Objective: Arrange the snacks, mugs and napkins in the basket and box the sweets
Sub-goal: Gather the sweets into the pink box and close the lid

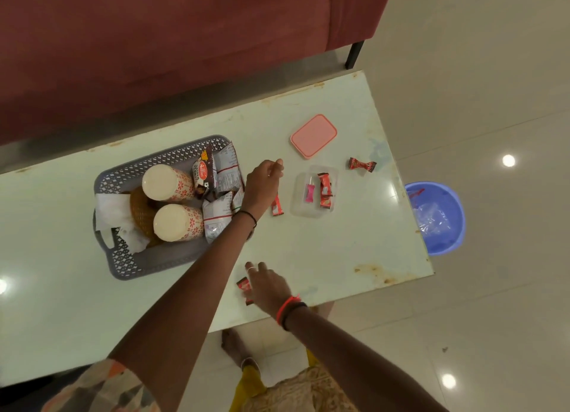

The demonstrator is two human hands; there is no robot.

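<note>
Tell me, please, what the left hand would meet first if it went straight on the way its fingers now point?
Probably nothing nearby: the left hand points up and right across bare table, passing left of the pink lid. Its height above the table is unclear.

Room seen from above. Pale green table (324, 251), glossy top w/ rust spots along edges, set at an angle. Behind it a dark red sofa (154, 47) on a black leg (354, 54). Floor (481, 72): large cream tiles, polished, w/ round ceiling-light reflections (508, 160). Blue plastic bin (444, 242) stands on floor just beside table's far end, partly under its edge, crumpled clear plastic inside.
</note>
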